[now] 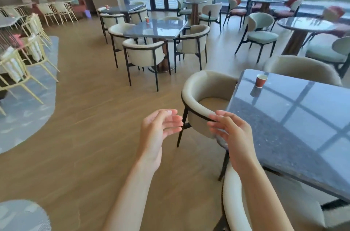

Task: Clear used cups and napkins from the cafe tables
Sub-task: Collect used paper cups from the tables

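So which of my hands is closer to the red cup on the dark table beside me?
Right. Your right hand hovers by the near table's corner, below and left of the red cup. Your left hand is farther left, over the floor.

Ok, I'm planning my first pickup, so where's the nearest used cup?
The red paper cup stands upright on the dark table at the right of the head view, near its far corner, beside the cream chair.

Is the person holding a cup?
No, both the left hand and right hand are bare; the nearest cup stands on the table.
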